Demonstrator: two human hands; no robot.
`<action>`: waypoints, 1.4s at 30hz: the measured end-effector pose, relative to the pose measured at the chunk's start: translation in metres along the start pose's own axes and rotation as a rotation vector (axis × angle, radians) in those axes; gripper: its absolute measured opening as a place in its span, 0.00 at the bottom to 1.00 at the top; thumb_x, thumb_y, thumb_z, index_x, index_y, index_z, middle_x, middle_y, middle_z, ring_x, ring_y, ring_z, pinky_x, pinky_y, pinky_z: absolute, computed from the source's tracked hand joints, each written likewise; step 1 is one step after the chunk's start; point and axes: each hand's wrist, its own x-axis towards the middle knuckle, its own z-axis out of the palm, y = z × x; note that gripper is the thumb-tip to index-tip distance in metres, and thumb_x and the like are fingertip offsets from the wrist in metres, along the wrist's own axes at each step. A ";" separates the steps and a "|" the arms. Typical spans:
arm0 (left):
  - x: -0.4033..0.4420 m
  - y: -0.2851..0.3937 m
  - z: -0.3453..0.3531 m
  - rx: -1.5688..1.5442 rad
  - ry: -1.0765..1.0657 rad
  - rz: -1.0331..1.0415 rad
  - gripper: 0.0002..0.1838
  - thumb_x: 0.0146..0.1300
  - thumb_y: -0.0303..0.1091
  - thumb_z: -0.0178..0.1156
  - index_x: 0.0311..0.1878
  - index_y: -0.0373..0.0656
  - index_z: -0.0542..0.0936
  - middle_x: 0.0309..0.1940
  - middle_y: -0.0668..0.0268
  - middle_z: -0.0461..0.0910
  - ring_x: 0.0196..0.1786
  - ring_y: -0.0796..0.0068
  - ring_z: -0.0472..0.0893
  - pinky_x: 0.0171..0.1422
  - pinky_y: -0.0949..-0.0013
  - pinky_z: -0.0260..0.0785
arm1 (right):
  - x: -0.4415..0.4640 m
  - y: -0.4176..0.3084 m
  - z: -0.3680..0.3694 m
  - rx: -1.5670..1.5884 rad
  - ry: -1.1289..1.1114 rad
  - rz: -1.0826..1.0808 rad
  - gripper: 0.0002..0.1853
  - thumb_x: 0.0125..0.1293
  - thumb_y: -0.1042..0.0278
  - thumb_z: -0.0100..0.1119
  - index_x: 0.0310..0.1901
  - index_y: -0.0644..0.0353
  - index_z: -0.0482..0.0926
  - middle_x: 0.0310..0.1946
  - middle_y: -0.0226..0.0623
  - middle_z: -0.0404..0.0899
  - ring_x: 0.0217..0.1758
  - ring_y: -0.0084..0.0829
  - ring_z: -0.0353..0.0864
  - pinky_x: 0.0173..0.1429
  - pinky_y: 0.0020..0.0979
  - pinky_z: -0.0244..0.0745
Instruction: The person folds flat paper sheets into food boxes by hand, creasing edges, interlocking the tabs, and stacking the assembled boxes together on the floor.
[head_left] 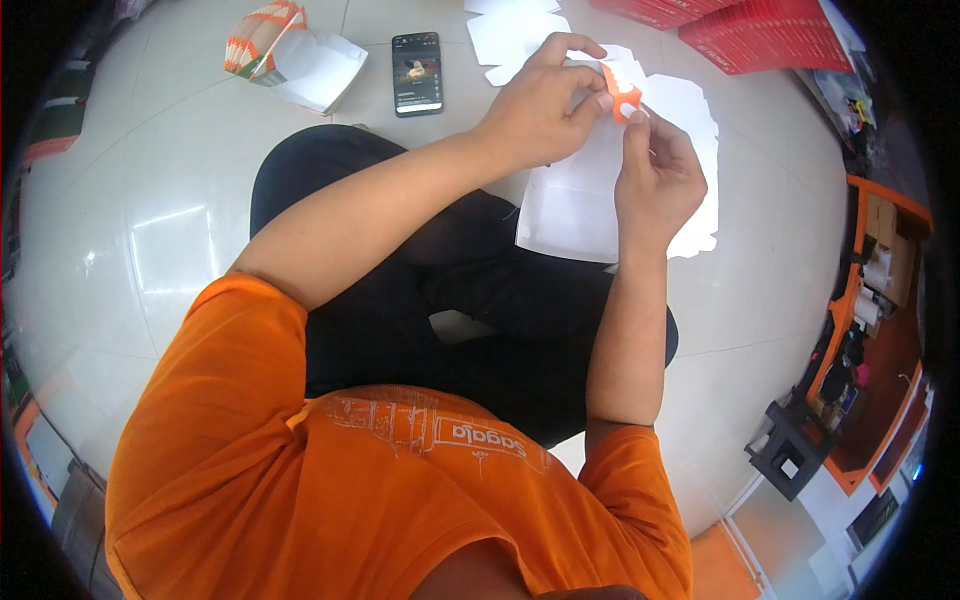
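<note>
Between both hands is a small orange and white folded piece (622, 93). My left hand (553, 98) pinches its left side with thumb and fingers. The fingertips of my right hand (660, 172) close on its lower right edge. Beneath the hands lie white flat card sheets (570, 205), with cut tabs along their right edge. A phone (417, 75) with its screen lit lies on the floor to the left of my left hand.
A stack of orange and white folded cartons (270, 40) stands at the upper left beside an open white one. More white cut sheets (512, 35) lie at the top. Red stacks (765, 35) are at the upper right. An orange-edged shelf (860, 350) and a black stand (787, 450) are at the right.
</note>
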 end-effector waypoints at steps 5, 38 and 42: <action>-0.001 -0.002 0.000 0.067 0.023 0.079 0.11 0.70 0.37 0.63 0.46 0.41 0.86 0.65 0.60 0.71 0.56 0.59 0.80 0.63 0.60 0.71 | 0.000 0.000 0.000 0.037 0.004 0.046 0.13 0.69 0.65 0.68 0.43 0.70 0.86 0.36 0.45 0.89 0.39 0.30 0.90 0.48 0.30 0.82; -0.005 0.005 0.004 0.358 0.076 0.147 0.10 0.65 0.38 0.61 0.37 0.45 0.88 0.70 0.58 0.67 0.73 0.38 0.54 0.75 0.20 0.35 | 0.005 0.009 -0.002 -0.275 -0.074 -0.328 0.06 0.62 0.69 0.68 0.35 0.62 0.85 0.37 0.41 0.87 0.36 0.40 0.87 0.43 0.36 0.80; -0.004 0.002 0.005 0.248 0.064 0.173 0.10 0.65 0.37 0.60 0.37 0.44 0.88 0.69 0.56 0.66 0.72 0.39 0.54 0.75 0.22 0.36 | 0.002 0.002 0.000 -0.239 -0.066 -0.276 0.06 0.62 0.69 0.69 0.36 0.62 0.86 0.39 0.41 0.88 0.39 0.41 0.88 0.44 0.37 0.80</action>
